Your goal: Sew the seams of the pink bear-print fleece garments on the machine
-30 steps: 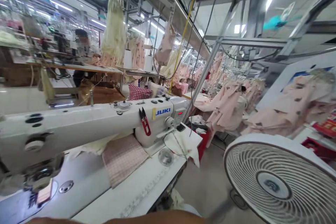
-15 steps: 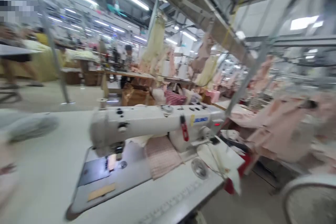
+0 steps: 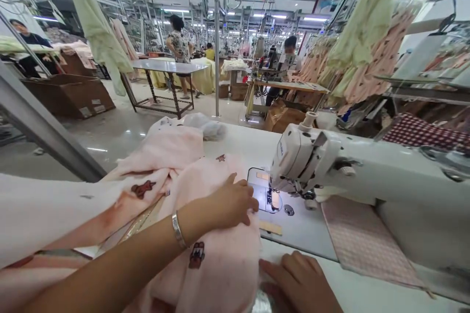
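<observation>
Soft pink fleece fabric (image 3: 223, 274) with small dark brown and red motifs is spread over the white sewing table, left of the sewing machine (image 3: 345, 161). My left hand (image 3: 233, 203), wearing a silver bangle (image 3: 178, 230), reaches across it. Its bent fingers close over the fabric beside the lit needle plate (image 3: 263, 198). Lower right, my right hand (image 3: 299, 279) lies by the fabric's right edge. Its index finger stretches toward that edge, and nothing shows in its grasp. The fabric is beside the presser foot, not beneath it.
A pink checked cloth (image 3: 370, 244) lies under the machine arm. A tan strip (image 3: 270, 227) rests on the machine bed. Grey cloth (image 3: 207, 127) sits at the table's back. A slanted metal post (image 3: 51, 127) stands left. Co-workers and a metal-legged table (image 3: 167, 65) are beyond.
The view has swung left, bringing the machine to the right side. Both hands and the large pink fabric now show; earlier no hand was clearly visible.
</observation>
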Available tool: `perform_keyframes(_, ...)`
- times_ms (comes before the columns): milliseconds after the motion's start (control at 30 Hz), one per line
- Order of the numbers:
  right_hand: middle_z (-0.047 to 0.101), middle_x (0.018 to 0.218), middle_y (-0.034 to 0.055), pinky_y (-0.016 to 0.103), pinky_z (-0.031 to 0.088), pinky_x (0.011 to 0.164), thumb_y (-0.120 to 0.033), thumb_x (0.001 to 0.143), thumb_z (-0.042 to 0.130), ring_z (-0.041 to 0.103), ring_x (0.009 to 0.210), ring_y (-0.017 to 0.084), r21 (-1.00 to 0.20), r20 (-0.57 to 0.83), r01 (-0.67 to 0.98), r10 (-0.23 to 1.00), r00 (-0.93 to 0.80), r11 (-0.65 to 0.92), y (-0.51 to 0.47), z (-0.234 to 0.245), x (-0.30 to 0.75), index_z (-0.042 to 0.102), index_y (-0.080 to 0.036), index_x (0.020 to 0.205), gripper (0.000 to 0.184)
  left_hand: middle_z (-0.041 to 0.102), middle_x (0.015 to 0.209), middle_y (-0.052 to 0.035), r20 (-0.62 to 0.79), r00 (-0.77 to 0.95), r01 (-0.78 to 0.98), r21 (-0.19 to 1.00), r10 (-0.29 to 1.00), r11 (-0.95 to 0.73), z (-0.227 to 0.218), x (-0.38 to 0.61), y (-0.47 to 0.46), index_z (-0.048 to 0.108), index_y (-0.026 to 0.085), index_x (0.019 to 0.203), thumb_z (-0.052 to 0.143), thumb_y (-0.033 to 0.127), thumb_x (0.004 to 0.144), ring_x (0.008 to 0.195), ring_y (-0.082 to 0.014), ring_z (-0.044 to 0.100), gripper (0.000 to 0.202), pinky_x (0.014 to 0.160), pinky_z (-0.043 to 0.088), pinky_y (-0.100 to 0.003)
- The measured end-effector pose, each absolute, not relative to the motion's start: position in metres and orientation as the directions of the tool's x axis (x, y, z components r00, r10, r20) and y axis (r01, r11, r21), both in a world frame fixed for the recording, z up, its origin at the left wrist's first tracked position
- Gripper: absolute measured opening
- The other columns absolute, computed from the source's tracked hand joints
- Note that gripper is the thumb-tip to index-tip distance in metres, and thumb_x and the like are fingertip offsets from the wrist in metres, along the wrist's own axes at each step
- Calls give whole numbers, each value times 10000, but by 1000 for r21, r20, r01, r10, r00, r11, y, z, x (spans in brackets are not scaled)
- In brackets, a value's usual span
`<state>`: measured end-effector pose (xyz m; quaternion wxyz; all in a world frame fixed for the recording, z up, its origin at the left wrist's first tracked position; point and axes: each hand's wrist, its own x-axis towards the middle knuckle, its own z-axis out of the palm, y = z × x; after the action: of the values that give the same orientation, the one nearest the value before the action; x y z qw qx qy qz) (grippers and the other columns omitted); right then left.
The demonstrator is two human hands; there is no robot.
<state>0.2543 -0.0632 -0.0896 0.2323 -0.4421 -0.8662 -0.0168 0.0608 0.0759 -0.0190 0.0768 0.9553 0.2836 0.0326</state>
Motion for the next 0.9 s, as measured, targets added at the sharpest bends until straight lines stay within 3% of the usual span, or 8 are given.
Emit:
perform_keyframes(167, 539, 719, 9, 309, 304, 644, -239, 910, 415, 459, 666, 168, -302, 491, 762, 779, -391, 573, -59, -80, 237, 589, -250, 912, 174, 584, 839, 4, 49, 850, 494, 273, 525, -826, -1, 44, 66, 564, 185, 830, 590, 162, 828, 831, -164, 531, 35, 885, 365, -336)
perform_keyframes(267, 538, 1144, 79, 341, 346, 770, -153, 859, 466, 476, 963, 214, -284, 478, 752, 768, -427, 595, -54, -66, 229, 543, -206, 844, 94, 611, 851, 4, 21, 835, 506, 360, 550, -784, 21, 35, 62, 574, 186, 886, 578, 120, 820, 835, -166, 544, 93, 752, 404, -263)
perform_keyframes(333, 486, 1249, 89, 364, 353, 817, -105, 836, 444, 430, 1075, 238, -331, 471, 727, 773, -426, 602, -49, -57, 221, 496, -193, 809, 106, 630, 903, -3, -3, 839, 510, 357, 545, -783, 30, 33, 61, 604, 189, 934, 592, 101, 810, 890, -176, 552, 153, 790, 397, -270)
perform_keyframes(400, 589, 1033, 52, 348, 370, 750, -85, 808, 440, 476, 957, 219, -434, 418, 698, 814, -404, 569, -44, -52, 215, 472, -203, 777, 126, 638, 892, -6, -24, 848, 506, 337, 530, -794, 33, 33, 60, 625, 184, 914, 593, 109, 817, 892, -178, 557, 127, 806, 390, -277)
perform_keyframes(500, 577, 725, -21, 310, 337, 654, -102, 810, 467, 476, 743, 180, -503, 369, 675, 841, -396, 539, -47, -56, 216, 491, -219, 763, 129, 631, 809, 10, -13, 849, 509, 287, 528, -811, 25, 36, 62, 618, 187, 827, 583, 158, 838, 810, -173, 555, 47, 764, 386, -289)
perform_keyframes(667, 568, 964, 56, 314, 328, 736, -141, 838, 514, 476, 877, 193, -309, 500, 762, 779, -378, 569, -69, -75, 233, 576, -198, 947, 137, 614, 810, 6, 98, 854, 485, 206, 512, -850, -8, 52, 62, 574, 190, 815, 516, 155, 869, 776, -177, 540, 87, 752, 375, -309)
perform_keyframes(800, 553, 726, 11, 318, 262, 648, -165, 890, 399, 437, 658, 166, -195, 477, 776, 749, -460, 600, -79, -81, 227, 555, -212, 1150, 307, 598, 823, -9, 113, 860, 461, 247, 498, -852, -32, 66, 59, 564, 176, 820, 503, 157, 875, 786, -177, 532, 84, 756, 372, -308)
perform_keyframes(900, 558, 661, -2, 324, 231, 621, -189, 905, 365, 407, 604, 159, -184, 516, 744, 707, -483, 642, -80, -78, 220, 611, -217, 1025, 275, 580, 845, -20, 135, 854, 460, 256, 503, -850, -41, 66, 56, 559, 167, 830, 485, 166, 888, 810, -182, 516, 94, 767, 368, -315)
